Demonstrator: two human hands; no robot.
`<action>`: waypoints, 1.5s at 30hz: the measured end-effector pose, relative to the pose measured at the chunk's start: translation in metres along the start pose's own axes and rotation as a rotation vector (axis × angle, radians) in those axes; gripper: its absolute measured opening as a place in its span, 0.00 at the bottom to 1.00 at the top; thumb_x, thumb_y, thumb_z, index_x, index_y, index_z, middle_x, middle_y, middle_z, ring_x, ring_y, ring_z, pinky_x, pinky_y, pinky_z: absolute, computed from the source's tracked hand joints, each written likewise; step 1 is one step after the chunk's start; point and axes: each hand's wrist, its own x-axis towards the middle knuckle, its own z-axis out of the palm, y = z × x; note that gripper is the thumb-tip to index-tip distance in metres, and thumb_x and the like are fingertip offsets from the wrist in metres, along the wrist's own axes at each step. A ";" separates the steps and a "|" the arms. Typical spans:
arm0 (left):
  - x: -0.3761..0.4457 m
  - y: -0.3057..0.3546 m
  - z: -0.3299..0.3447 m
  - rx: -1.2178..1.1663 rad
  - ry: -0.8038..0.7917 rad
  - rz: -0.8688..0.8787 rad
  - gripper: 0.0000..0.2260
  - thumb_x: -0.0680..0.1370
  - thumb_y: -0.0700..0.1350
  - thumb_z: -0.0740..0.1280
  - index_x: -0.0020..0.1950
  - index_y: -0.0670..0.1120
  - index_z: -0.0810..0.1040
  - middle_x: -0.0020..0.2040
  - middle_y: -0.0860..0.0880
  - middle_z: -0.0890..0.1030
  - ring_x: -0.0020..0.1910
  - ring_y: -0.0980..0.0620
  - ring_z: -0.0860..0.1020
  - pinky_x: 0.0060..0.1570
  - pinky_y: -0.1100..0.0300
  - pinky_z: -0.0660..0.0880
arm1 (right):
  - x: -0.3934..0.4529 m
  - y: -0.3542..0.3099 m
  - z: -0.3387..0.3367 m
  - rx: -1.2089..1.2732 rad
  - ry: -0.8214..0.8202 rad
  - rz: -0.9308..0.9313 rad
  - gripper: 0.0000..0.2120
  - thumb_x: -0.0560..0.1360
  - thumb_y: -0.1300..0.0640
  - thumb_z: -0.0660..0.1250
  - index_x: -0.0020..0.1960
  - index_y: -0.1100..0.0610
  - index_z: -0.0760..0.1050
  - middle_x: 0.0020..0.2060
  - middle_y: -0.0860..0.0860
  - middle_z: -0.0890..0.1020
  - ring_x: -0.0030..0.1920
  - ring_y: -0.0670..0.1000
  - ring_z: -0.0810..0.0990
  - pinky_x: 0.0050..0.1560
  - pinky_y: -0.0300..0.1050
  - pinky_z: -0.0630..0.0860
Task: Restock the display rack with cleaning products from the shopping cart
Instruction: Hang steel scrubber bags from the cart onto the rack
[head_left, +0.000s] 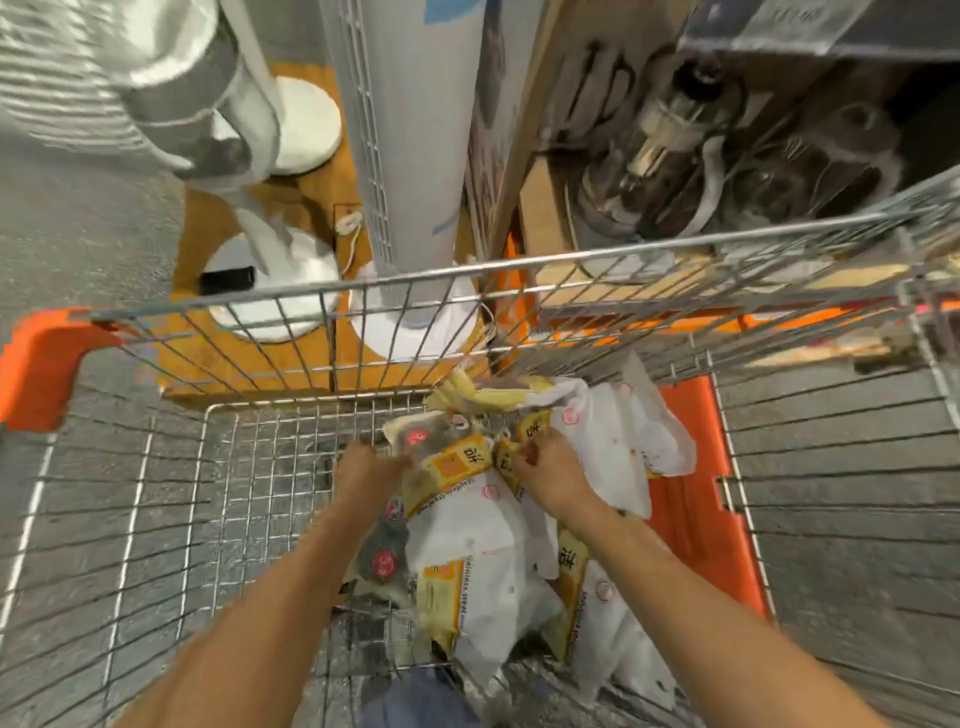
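- I am looking down into the shopping cart (218, 467), a wire basket with orange plastic corner guards, and both my arms reach into it.
- A heap of cleaning product packs (498, 566) lies on the cart's wire floor, toward the right side and against the orange panel (691, 499) there; the packs are white plastic with yellow printed labels.
- My left hand (363, 467) is down at the left edge of the heap, touching the yellow-labelled pack (447, 465) on top; its fingers are blurred and tucked against the pack, so I cannot tell whether they grip it.
- My right hand (550, 467) has its fingers curled, pinching the top edge of a white pack (618, 441) just beside the first one.
- Beyond the cart's front rim stand white fan bases (280, 280) on a wooden platform (218, 358), with a tall white tower fan (410, 130) between them and a wooden shelf unit.
- That shelf (550, 208) at the upper right holds glassware, too blurred to make out further.
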 end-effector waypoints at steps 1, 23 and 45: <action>0.011 -0.009 0.005 -0.075 -0.016 -0.024 0.11 0.73 0.45 0.72 0.43 0.38 0.76 0.35 0.43 0.73 0.33 0.49 0.71 0.32 0.57 0.72 | 0.010 0.003 0.010 0.009 -0.017 0.006 0.13 0.75 0.61 0.63 0.35 0.56 0.64 0.32 0.52 0.70 0.34 0.50 0.68 0.38 0.43 0.64; -0.017 -0.012 0.016 -0.172 0.000 0.020 0.05 0.71 0.44 0.72 0.42 0.43 0.80 0.40 0.45 0.81 0.39 0.48 0.79 0.36 0.58 0.76 | -0.001 -0.033 0.047 0.429 -0.199 0.292 0.17 0.73 0.54 0.70 0.31 0.53 0.64 0.28 0.51 0.72 0.29 0.49 0.69 0.38 0.44 0.67; -0.305 0.010 -0.267 -0.874 0.615 0.652 0.14 0.66 0.44 0.76 0.47 0.37 0.82 0.43 0.40 0.84 0.42 0.46 0.82 0.46 0.52 0.77 | -0.286 -0.298 -0.064 0.229 -0.153 -0.922 0.10 0.73 0.52 0.68 0.51 0.55 0.78 0.45 0.50 0.81 0.47 0.49 0.78 0.42 0.40 0.70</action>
